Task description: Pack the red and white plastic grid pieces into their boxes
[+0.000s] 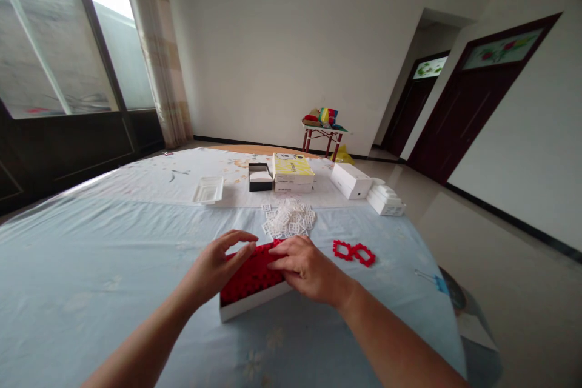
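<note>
In front of me a white box (pixel 254 307) is filled with red notched plastic pieces (pixel 254 271). My left hand (pixel 222 264) is at the box's left side, thumb and fingers apart with nothing between them. Over the right part of the box, my right hand (pixel 302 268) has its fingers stretched across the red pieces, seemingly touching them; its palm side is hidden. Two red notched frames (pixel 353 252) lie on the cloth to the right. Just beyond the box is a loose pile of small white plastic pieces (pixel 289 218).
A blue floral cloth (pixel 136 291) covers the table. Farther back stand a clear plastic tray (pixel 209 190), a black open box (pixel 260 177), a yellow-and-white box (pixel 293 171), a white box (pixel 351 180) and stacked white trays (pixel 385 198). The table's rounded edge curves away on the right.
</note>
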Tool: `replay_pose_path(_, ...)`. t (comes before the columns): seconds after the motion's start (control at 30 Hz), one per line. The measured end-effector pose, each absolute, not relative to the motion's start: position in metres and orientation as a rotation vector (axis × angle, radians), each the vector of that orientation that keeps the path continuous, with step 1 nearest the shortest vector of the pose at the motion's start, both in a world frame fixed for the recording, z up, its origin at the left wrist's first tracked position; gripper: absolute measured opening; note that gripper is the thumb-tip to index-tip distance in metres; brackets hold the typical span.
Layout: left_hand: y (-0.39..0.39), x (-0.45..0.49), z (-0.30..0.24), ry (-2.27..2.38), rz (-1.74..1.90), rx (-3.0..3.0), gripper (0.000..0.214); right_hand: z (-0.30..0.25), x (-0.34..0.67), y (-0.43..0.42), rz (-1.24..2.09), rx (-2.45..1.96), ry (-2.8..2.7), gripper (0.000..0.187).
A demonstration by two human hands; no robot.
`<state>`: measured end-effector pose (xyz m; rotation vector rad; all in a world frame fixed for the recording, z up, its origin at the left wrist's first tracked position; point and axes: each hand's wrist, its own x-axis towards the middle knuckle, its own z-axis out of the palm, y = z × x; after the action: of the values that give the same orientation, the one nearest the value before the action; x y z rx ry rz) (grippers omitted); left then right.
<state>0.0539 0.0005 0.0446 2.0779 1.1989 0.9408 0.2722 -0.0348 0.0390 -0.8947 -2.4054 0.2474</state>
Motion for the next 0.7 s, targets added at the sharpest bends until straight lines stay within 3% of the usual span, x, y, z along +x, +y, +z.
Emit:
replay_pose_path(0.17,0.001,0.057,0.038,1.12,0.828,2.35,0.032,0.046,0.282,-0.036,0.203,-0.898,-2.326,0.045)
replay_pose_path(0.37,0.005,0.057,0.029,1.147,0.699,2.471,0.034,0.04,0.349,-0.025,0.179,-1.333,-1.985,0.031)
replay_pose_path(0.53,0.006,0.057,0.027,1.156,0.686,2.482,0.035,0.006,0.399,-0.021,0.274,-1.832,-1.965,0.051)
replay_pose_path(0.7,0.01,0.049,0.033,1.268,0.854,2.355,0.04,-0.01,0.406,-0.016,0.238,-1.84,-1.958,0.044)
